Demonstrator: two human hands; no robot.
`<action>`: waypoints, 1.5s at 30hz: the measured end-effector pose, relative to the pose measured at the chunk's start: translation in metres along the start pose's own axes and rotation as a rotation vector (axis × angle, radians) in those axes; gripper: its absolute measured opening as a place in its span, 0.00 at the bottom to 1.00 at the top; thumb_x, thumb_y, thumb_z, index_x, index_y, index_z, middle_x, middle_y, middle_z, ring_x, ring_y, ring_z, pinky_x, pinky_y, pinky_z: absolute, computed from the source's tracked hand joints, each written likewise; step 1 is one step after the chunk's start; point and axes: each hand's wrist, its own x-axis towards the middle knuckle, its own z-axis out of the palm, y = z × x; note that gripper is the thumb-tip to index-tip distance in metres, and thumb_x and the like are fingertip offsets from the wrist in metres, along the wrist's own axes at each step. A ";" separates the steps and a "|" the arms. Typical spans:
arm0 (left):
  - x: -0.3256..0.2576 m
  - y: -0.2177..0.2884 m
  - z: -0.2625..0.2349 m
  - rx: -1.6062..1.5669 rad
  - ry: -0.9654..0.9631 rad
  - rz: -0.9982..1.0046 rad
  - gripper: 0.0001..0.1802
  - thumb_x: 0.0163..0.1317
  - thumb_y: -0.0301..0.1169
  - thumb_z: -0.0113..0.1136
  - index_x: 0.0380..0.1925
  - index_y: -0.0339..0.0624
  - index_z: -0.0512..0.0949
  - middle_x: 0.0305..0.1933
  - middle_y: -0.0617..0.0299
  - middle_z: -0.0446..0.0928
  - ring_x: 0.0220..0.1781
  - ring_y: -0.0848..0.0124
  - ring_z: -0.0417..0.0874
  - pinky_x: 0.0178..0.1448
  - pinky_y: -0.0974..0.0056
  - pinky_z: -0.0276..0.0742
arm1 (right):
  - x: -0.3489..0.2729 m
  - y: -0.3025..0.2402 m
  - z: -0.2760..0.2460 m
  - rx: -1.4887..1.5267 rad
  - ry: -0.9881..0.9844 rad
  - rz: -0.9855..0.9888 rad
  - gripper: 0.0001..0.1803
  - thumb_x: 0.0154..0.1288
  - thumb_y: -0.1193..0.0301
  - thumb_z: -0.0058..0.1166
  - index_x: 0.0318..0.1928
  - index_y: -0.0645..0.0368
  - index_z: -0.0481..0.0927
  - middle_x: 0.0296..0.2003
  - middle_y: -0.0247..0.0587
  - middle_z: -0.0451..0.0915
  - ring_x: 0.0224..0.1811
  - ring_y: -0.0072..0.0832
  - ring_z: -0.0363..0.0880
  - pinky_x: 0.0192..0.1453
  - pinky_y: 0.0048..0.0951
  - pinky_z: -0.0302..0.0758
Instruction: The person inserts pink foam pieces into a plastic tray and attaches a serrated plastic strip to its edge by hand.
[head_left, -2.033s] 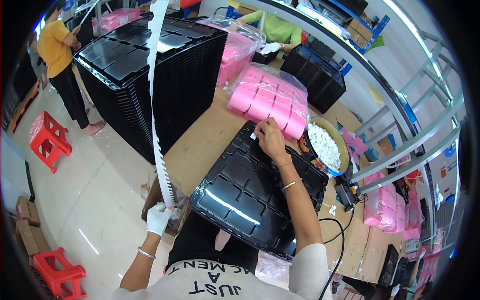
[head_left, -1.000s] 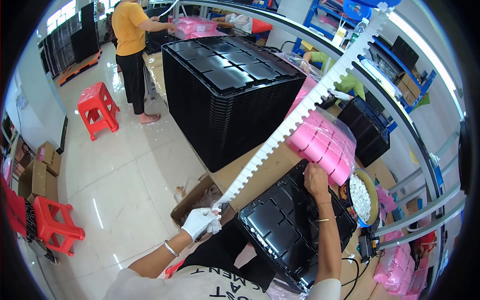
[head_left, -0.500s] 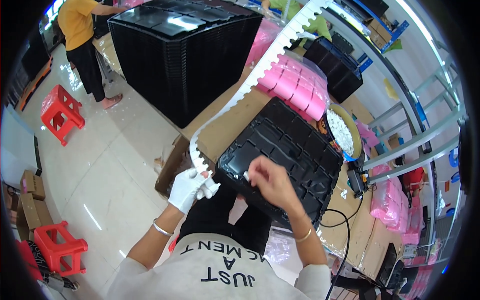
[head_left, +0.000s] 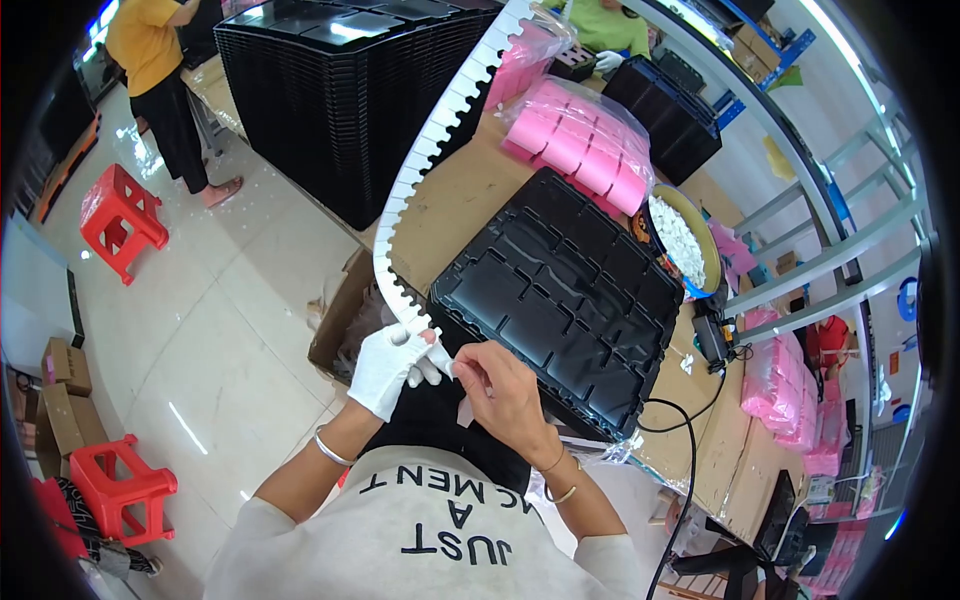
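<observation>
A long white strip with notches along one edge [head_left: 388, 235] curves from the far side of the table down to my left hand [head_left: 393, 370]. That hand wears a white glove with a bare fingertip showing, and its fingers are closed around the strip's near end. My right hand [head_left: 500, 393] is bare and pinched at the glove's fingertips. Whatever small thing lies between its finger and thumb is hidden. Just beyond both hands lies a stack of black plastic trays with moulded compartments [head_left: 570, 290].
A round tub of small white pieces [head_left: 712, 262] stands right of the trays, near pink bagged sheets [head_left: 585, 140]. A tall black tray stack [head_left: 340, 120] rises at back left. An open carton [head_left: 335, 320] sits below the table edge. Co-workers stand beyond; red stools [head_left: 123, 225] are left.
My right hand has moved left and nearer, from over the black trays with a small white piece to my left fingertips. The strip's far part has swung left.
</observation>
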 end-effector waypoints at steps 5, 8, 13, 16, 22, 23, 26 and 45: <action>0.022 -0.040 -0.018 -0.099 0.090 -0.031 0.12 0.68 0.34 0.68 0.43 0.37 0.82 0.29 0.62 0.84 0.20 0.79 0.79 0.21 0.75 0.64 | 0.023 0.015 -0.014 0.032 0.060 0.035 0.03 0.66 0.77 0.60 0.38 0.64 0.80 0.29 0.46 0.80 0.27 0.38 0.80 0.32 0.34 0.76; 0.029 -0.058 -0.029 0.007 0.169 -0.047 0.03 0.69 0.28 0.63 0.38 0.41 0.81 0.30 0.66 0.81 0.21 0.81 0.76 0.21 0.77 0.62 | 0.055 0.026 -0.030 -0.009 -0.041 0.094 0.04 0.65 0.75 0.58 0.36 0.65 0.81 0.27 0.48 0.81 0.26 0.40 0.81 0.34 0.35 0.77; 0.038 -0.086 -0.048 -0.056 0.190 -0.083 0.09 0.64 0.25 0.70 0.41 0.35 0.82 0.31 0.61 0.82 0.22 0.78 0.77 0.25 0.73 0.69 | 0.085 0.055 -0.029 -0.105 -0.157 0.127 0.05 0.62 0.75 0.57 0.36 0.65 0.82 0.28 0.50 0.83 0.30 0.45 0.83 0.37 0.41 0.79; 0.038 -0.091 -0.056 0.040 0.210 -0.152 0.07 0.64 0.24 0.69 0.40 0.34 0.82 0.33 0.59 0.84 0.22 0.78 0.77 0.25 0.73 0.69 | 0.093 0.064 -0.023 -0.189 -0.216 0.122 0.06 0.61 0.74 0.57 0.34 0.65 0.82 0.30 0.51 0.83 0.32 0.49 0.84 0.38 0.45 0.79; 0.052 -0.094 -0.045 -0.036 0.097 -0.118 0.11 0.68 0.26 0.64 0.48 0.33 0.83 0.38 0.56 0.86 0.33 0.74 0.85 0.33 0.73 0.78 | 0.082 0.078 -0.029 -0.359 -0.116 0.018 0.06 0.57 0.74 0.57 0.35 0.61 0.82 0.32 0.52 0.84 0.35 0.51 0.84 0.40 0.46 0.80; 0.058 -0.099 -0.055 0.043 0.073 -0.124 0.12 0.69 0.28 0.64 0.50 0.34 0.83 0.39 0.57 0.86 0.35 0.74 0.85 0.35 0.72 0.79 | 0.084 0.082 -0.021 -0.374 -0.100 0.016 0.07 0.56 0.74 0.57 0.36 0.60 0.82 0.33 0.53 0.84 0.37 0.53 0.84 0.41 0.49 0.80; 0.065 -0.114 -0.079 0.077 0.124 -0.090 0.15 0.68 0.29 0.66 0.52 0.36 0.81 0.40 0.58 0.85 0.33 0.74 0.85 0.31 0.73 0.78 | 0.094 0.085 -0.001 -0.369 -0.162 -0.023 0.10 0.51 0.73 0.58 0.35 0.64 0.83 0.35 0.56 0.85 0.40 0.54 0.86 0.45 0.49 0.83; 0.044 -0.060 -0.040 0.151 -0.032 0.167 0.10 0.71 0.34 0.66 0.46 0.41 0.78 0.30 0.69 0.75 0.23 0.85 0.67 0.24 0.77 0.57 | 0.087 0.112 0.020 -0.442 0.066 -0.189 0.11 0.47 0.70 0.59 0.29 0.66 0.85 0.24 0.60 0.83 0.30 0.56 0.85 0.36 0.51 0.81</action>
